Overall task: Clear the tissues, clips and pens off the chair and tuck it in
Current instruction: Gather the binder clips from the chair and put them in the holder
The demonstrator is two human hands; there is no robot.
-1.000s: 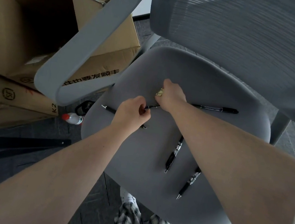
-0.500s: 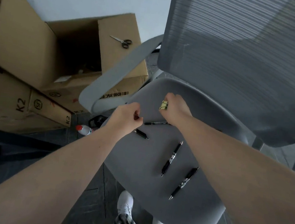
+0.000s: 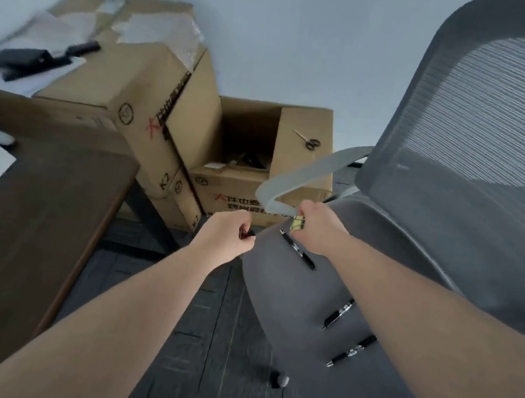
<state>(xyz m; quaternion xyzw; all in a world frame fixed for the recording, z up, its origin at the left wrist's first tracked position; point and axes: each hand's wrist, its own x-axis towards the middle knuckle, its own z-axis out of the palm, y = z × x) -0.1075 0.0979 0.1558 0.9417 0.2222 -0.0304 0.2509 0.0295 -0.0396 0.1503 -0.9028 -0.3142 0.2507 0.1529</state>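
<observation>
Both hands carrying clips off the chair (image 3: 356, 309). Right hand (image 3: 319, 227) closed on a yellow-patterned binder clip (image 3: 297, 224), held just above the seat's front-left edge beside the armrest (image 3: 300, 178). Left hand (image 3: 228, 236) fisted on something small and dark-red, likely another clip; too hidden to name. Three pens remain on the seat: one (image 3: 298, 249) just below the right hand, two more (image 3: 338, 313) (image 3: 351, 351) nearer the person. No tissues in view. To do this step well: keep both pinches firm, swing left to the dark bench (image 3: 37, 220) and set the clips down flat, away from its edge, then return for the pens. Against half a second ago: view has lifted and turned left, bench now in frame, both hands risen off the seat toward its left rim.
</observation>
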